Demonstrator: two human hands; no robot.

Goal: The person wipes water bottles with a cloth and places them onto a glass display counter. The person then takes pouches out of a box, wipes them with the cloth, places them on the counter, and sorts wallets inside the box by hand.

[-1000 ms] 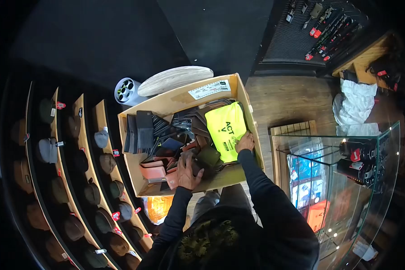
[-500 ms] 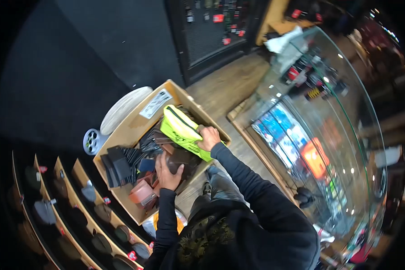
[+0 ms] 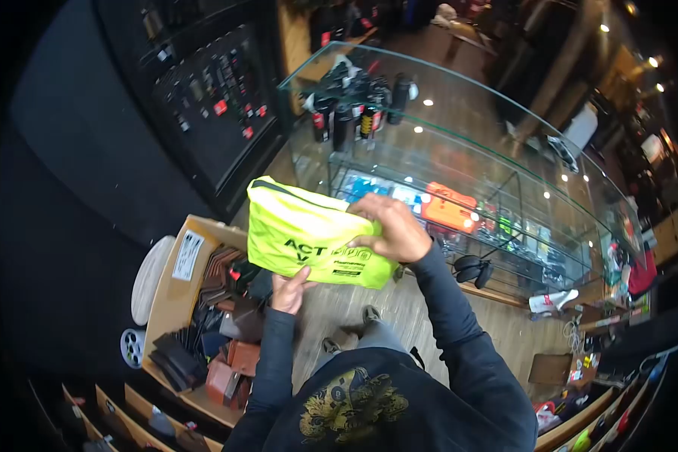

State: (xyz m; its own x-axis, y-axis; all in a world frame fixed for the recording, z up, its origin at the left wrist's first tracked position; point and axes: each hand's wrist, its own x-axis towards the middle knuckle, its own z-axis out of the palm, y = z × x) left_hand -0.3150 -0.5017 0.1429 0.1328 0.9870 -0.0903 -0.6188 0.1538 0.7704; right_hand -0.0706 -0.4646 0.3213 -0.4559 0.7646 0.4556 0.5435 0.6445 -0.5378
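Note:
A bright yellow pouch (image 3: 301,237) with black lettering and a dark zip along its upper edge is held up between my hands, in front of the glass case. My right hand (image 3: 392,227) grips its right end, thumb on the front face. At the lower edge, my left hand (image 3: 291,290) pinches the pouch, its other fingers partly hidden behind it. To the lower left stands a cardboard box (image 3: 166,301) full of wallets; dark ones (image 3: 178,360) and reddish-brown ones (image 3: 226,379) show inside.
A glass display case (image 3: 459,143) spans the area ahead, with an orange case (image 3: 450,206) and dark bottles (image 3: 344,126) inside. Wooden shelves (image 3: 139,407) with caps stand at the lower left. A round pale board (image 3: 152,282) leans behind the box.
The yellow pouch has been lifted out of the box. My left hand has left the wallets and taken hold of the pouch. The view has turned right towards the glass case.

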